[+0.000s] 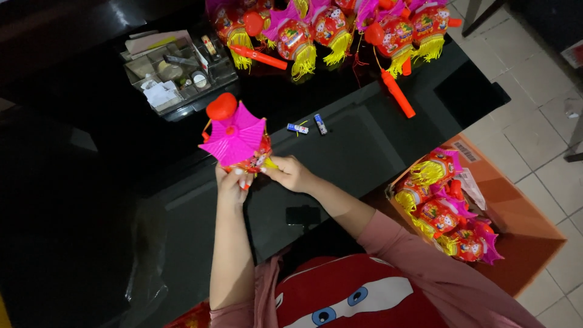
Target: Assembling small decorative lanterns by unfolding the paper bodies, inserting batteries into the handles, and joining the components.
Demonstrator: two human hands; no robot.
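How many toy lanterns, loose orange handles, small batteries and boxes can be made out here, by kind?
Lantern held by left hand and right hand: 1
Lanterns in cardboard box: about 4
Lanterns in back-table pile, overlapping, roughly: 5
Loose orange handles: 2
Small batteries: 2
Clear organiser tray: 1
Total: about 15

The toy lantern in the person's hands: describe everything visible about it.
The toy lantern has a ribbed, glossy pink roof with pointed corners, a red knob at its centre and a red heart-shaped piece above it. Below sits a red printed body with a bit of yellow fringe. It looks like plastic. It is tilted over the black table, held from below by the left hand and the right hand.
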